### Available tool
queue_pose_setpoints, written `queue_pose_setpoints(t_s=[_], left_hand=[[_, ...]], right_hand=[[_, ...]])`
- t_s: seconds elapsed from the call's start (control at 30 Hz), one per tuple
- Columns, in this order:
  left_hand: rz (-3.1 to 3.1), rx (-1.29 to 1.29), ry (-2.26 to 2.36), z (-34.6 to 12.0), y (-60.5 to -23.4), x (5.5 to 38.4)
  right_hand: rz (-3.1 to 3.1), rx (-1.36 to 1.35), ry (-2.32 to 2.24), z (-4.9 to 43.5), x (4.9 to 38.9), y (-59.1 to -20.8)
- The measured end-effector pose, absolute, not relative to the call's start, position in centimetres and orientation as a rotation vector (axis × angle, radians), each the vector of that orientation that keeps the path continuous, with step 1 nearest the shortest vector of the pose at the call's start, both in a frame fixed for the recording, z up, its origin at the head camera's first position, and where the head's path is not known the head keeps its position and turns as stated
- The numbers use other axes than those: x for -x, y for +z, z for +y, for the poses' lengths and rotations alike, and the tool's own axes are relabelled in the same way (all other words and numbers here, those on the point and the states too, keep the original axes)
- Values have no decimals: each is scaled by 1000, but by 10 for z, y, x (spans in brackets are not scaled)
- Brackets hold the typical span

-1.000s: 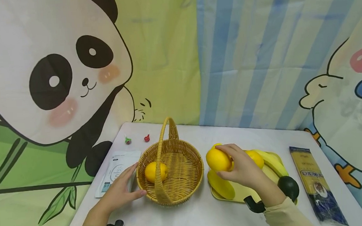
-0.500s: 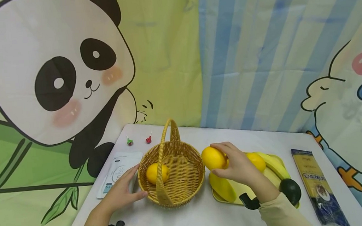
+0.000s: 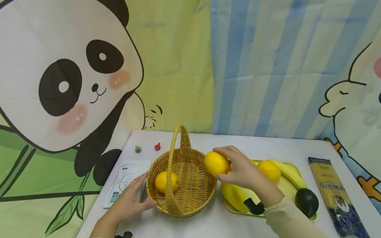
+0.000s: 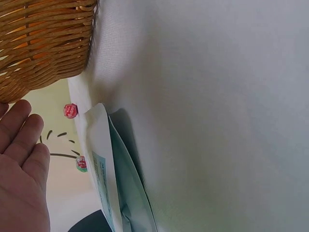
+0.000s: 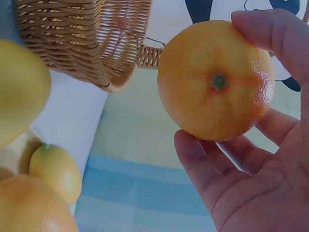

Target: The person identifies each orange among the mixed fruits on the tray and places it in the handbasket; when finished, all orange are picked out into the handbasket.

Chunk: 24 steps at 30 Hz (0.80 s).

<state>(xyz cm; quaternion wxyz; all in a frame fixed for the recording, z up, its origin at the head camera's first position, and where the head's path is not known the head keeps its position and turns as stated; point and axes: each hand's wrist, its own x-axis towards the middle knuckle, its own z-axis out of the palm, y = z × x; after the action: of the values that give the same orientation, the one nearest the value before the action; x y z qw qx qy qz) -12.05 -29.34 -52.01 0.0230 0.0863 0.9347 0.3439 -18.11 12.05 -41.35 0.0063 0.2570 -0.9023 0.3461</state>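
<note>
My right hand (image 3: pixel 243 174) holds an orange (image 3: pixel 216 162) between thumb and fingers, up at the right rim of the wicker basket (image 3: pixel 192 178). In the right wrist view the orange (image 5: pixel 215 82) shows its green stem end, with the fingertips around its side. A second yellow-orange fruit (image 3: pixel 162 182) lies inside the basket on the left, partly behind the handle (image 3: pixel 172 161). Against the basket's left side rests my left hand (image 3: pixel 126 200), its fingers extended along the wall. The left wrist view shows those fingertips (image 4: pixel 34 125) right at the woven wall (image 4: pixel 43 43).
A yellow tray (image 3: pixel 284 186) on the right bears a long yellow fruit (image 3: pixel 233 197), another orange (image 3: pixel 270 170), a banana (image 3: pixel 290 174) and a dark green avocado-like fruit (image 3: pixel 306 202). Beyond lies a pasta packet (image 3: pixel 334 193). A white pouch (image 3: pixel 126 178) and two lollipops (image 3: pixel 157 146) lie left.
My right hand has carried the orange leftward from above the tray to the basket's right rim. The left hand stays at the basket's side.
</note>
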Motion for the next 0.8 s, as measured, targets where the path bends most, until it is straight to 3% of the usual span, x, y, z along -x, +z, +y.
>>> queue_pose_setpoints(t_s=[0.8], left_hand=[[2888, -264, 1093, -294, -521, 121]], right_hand=[[-2875, -850, 1034, 82, 208, -417]])
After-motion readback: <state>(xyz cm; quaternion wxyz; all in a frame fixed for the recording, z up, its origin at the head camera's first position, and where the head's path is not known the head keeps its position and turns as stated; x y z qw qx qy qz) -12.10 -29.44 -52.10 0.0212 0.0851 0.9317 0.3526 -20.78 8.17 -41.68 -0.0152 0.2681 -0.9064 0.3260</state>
